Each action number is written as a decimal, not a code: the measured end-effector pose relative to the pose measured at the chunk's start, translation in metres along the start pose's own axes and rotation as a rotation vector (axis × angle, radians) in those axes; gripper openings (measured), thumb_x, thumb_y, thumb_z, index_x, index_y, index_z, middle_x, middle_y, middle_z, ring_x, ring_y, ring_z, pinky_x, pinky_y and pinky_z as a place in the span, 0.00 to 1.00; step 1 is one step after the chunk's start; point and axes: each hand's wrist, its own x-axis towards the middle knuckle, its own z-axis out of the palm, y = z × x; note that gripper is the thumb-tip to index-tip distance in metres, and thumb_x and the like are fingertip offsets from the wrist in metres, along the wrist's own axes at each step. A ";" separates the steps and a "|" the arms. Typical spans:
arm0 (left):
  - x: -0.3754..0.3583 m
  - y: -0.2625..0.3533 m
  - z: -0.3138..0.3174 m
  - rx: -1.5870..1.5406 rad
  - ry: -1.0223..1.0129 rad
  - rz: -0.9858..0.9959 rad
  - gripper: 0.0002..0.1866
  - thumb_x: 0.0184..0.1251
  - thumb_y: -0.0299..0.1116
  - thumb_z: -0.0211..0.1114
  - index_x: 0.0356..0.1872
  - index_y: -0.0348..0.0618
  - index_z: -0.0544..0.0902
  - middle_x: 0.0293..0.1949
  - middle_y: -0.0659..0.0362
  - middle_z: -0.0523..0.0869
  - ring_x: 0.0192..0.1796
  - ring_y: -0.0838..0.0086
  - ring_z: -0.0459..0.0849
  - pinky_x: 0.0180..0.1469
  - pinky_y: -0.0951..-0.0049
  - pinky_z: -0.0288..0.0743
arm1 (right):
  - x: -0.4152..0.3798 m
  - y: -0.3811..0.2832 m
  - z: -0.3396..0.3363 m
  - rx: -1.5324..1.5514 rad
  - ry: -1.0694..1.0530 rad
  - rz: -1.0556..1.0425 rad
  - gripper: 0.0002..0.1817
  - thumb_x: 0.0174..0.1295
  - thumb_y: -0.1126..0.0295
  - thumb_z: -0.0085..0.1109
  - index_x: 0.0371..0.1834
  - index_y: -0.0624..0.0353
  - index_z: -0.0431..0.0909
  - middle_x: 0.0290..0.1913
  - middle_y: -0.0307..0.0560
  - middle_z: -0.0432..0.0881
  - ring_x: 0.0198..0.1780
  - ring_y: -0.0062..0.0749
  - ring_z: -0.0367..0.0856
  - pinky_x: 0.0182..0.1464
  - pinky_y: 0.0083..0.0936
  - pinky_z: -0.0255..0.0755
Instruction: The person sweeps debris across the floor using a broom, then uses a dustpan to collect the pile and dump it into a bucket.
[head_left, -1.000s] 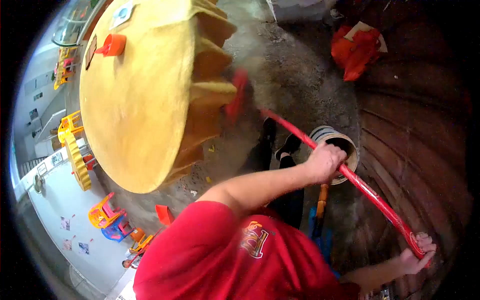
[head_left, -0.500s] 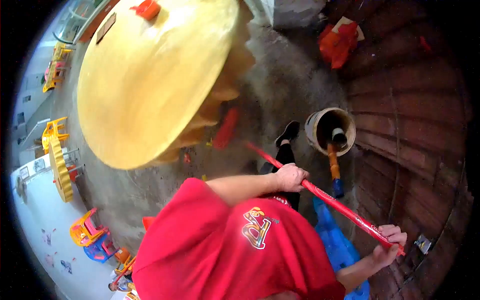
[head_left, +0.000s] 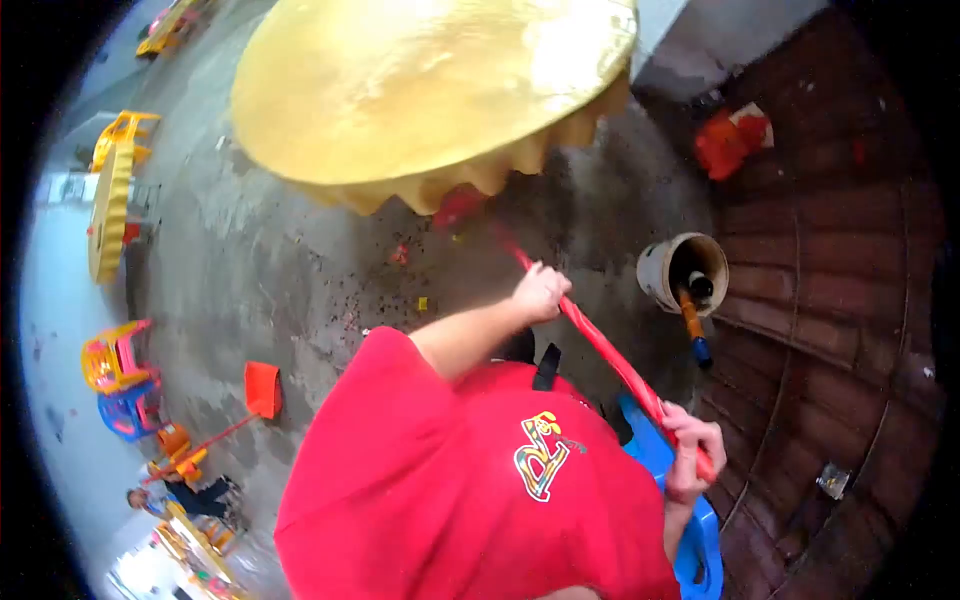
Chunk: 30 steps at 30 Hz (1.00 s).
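A long-handled broom with a red handle point(head_left: 605, 350) slants across the front of my red shirt. My left hand point(head_left: 541, 291) is wrapped round its middle, and my right hand point(head_left: 692, 452) grips it near the top end. Down at the floor, the blurred red broom head point(head_left: 458, 206) lies at the edge of a round table point(head_left: 420, 90) with a yellow cover, partly beneath it. Dark crumbs, a small yellow scrap point(head_left: 422, 303) and a reddish scrap point(head_left: 401, 254) are scattered on the concrete floor beside it.
A whitish bucket point(head_left: 655, 275) holding an orange-and-blue-handled item stands by the brown wall point(head_left: 800, 300). Behind me is a blue plastic chair point(head_left: 708, 540). An orange-red dustpan point(head_left: 263, 390) is at left, near stacked chairs point(head_left: 115, 360) and a seated person point(head_left: 190, 498). A red bag point(head_left: 722, 146) lies ahead.
Both hands have carried the broom leftward and its handle is now steeper. My right hand has come closer to my body. The view has turned, showing more littered floor and the dustpan.
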 end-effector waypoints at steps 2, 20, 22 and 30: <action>-0.055 0.040 -0.001 0.004 -0.092 -0.057 0.13 0.60 0.47 0.58 0.38 0.52 0.81 0.41 0.60 0.83 0.52 0.67 0.77 0.64 0.48 0.57 | -0.040 -0.006 -0.018 0.068 -0.068 -0.067 0.11 0.65 0.66 0.54 0.32 0.63 0.70 0.37 0.58 0.82 0.47 0.50 0.80 0.57 0.48 0.70; -0.190 0.009 0.061 -0.098 0.188 -0.217 0.14 0.55 0.36 0.60 0.44 0.47 0.78 0.46 0.56 0.78 0.57 0.64 0.74 0.62 0.43 0.60 | -0.180 0.012 0.070 -0.104 -0.176 -0.124 0.03 0.64 0.78 0.52 0.35 0.65 0.75 0.46 0.57 0.82 0.54 0.44 0.79 0.61 0.40 0.69; -0.215 0.039 0.039 -0.004 0.046 -0.153 0.16 0.56 0.36 0.59 0.46 0.45 0.77 0.46 0.57 0.79 0.58 0.65 0.73 0.68 0.40 0.51 | -0.195 0.004 0.044 -0.011 -0.127 -0.075 0.05 0.67 0.75 0.49 0.33 0.63 0.74 0.47 0.58 0.82 0.54 0.45 0.79 0.62 0.41 0.68; -0.187 0.071 -0.030 -0.255 0.397 0.038 0.15 0.53 0.36 0.66 0.44 0.54 0.80 0.40 0.59 0.81 0.52 0.64 0.78 0.67 0.47 0.57 | -0.157 -0.121 0.049 -0.178 -0.345 -0.272 0.15 0.54 0.65 0.65 0.30 0.61 0.67 0.36 0.61 0.83 0.49 0.55 0.80 0.62 0.56 0.63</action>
